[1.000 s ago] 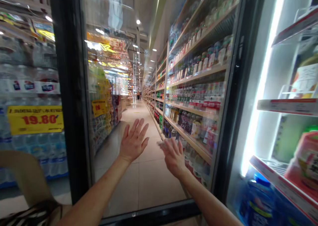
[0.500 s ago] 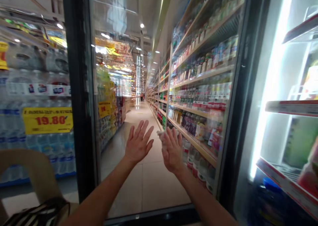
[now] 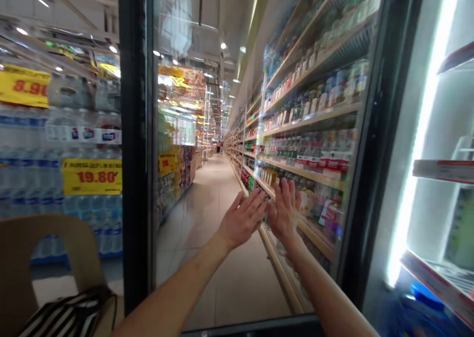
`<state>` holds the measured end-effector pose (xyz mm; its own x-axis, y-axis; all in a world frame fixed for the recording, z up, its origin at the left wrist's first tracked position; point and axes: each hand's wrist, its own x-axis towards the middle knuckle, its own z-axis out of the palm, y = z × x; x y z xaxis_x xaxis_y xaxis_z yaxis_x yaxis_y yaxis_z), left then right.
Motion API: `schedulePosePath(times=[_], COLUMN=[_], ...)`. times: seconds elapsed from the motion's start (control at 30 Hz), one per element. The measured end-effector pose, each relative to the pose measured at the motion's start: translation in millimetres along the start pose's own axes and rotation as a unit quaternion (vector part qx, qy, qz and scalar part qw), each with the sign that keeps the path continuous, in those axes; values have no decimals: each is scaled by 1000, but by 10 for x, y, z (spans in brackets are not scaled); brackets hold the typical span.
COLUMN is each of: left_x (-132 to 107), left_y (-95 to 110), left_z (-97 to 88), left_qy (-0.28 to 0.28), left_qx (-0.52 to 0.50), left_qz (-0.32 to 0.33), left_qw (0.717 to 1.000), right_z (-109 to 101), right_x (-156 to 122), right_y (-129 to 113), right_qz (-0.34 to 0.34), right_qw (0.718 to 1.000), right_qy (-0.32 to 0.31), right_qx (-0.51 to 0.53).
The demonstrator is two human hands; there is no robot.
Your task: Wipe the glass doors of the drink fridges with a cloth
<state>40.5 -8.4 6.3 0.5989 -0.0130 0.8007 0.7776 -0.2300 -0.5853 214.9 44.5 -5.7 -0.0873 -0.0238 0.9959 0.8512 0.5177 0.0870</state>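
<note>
Both my hands are raised against the glass door (image 3: 207, 95) of a lit fridge, which has a black frame (image 3: 135, 179). My left hand (image 3: 242, 219) is open, its fingers stretched out and pointing up to the right. My right hand (image 3: 285, 209) is open too, with its fingers upright and spread. The fingertips of my left hand reach the thumb side of my right hand. I cannot make out whether anything small lies between them. Through the glass I see a long shop aisle with drink shelves (image 3: 307, 115) on the right.
The fridge interior at the right has a bright light strip (image 3: 418, 154), price-tagged shelves (image 3: 442, 170) and a blue-capped bottle (image 3: 422, 292). On the left stand stacked water bottles with a yellow 19.80 sign (image 3: 92, 176). A tan chair back (image 3: 37, 258) and a striped bag (image 3: 70, 317) are at the lower left.
Both hands have moved right along the glass and come together; the left hand now reaches the right. The view has turned, so the door frame sits further right.
</note>
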Motion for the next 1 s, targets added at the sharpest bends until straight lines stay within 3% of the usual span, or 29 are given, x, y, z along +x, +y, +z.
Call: schedulePosePath(times=[0.07, 0.13, 0.2, 0.23, 0.3, 0.37, 0.43, 0.5, 0.6, 0.67, 0.73, 0.83, 0.87, 0.93, 1.0], left_x=[-153, -290, -385, -418, -467, -496, -494, -447, -333, -305, -349, -419, -398, -265, -75], left_y=[-309, -578, -643, -574, -286, 33, 189, 126, -114, -144, -34, 91, 48, -174, -455], left_z=[-227, -426, -505, -488, -364, -197, -84, -72, -158, -195, -190, -166, -173, -226, -303], left_qy=[-7, 14, 55, 61, 33, -42, -70, -69, -23, 7, -11, -74, -83, -72, -26], left_qx=[19, 65, 105, 109, 84, 33, 7, 1, 28, 51, 42, -14, -23, -8, 36], left_qz=[-18, -108, -201, -214, -143, 31, 113, 93, -59, -144, -108, 90, 124, 81, -53], left_qw=[1000, 992, 972, 969, 986, 998, 991, 993, 998, 988, 993, 993, 989, 994, 998], right_z=[18, 17, 8, 4, -1, -2, -2, -2, -2, -2, -3, -4, -4, -4, -3], right_x=[-1, -10, -17, -20, -25, -31, -35, -36, -29, -23, -20, -23, -23, -22, -19], right_y=[-5, -35, -57, -61, -51, -30, -12, -5, -17, -28, -33, -33, -34, -41, -52], right_qz=[-2, -1, -6, -7, -7, -9, -15, -22, -30, -30, -28, -26, -28, -30, -27], right_qw=[1000, 1000, 999, 999, 999, 999, 998, 998, 997, 998, 998, 998, 998, 998, 998], right_qy=[10, 24, 37, 41, 48, 51, 51, 55, 61, 57, 54, 47, 45, 45, 48], right_qx=[-8, -4, 1, 3, 7, 14, 24, 31, 30, 27, 23, 18, 16, 12, 7])
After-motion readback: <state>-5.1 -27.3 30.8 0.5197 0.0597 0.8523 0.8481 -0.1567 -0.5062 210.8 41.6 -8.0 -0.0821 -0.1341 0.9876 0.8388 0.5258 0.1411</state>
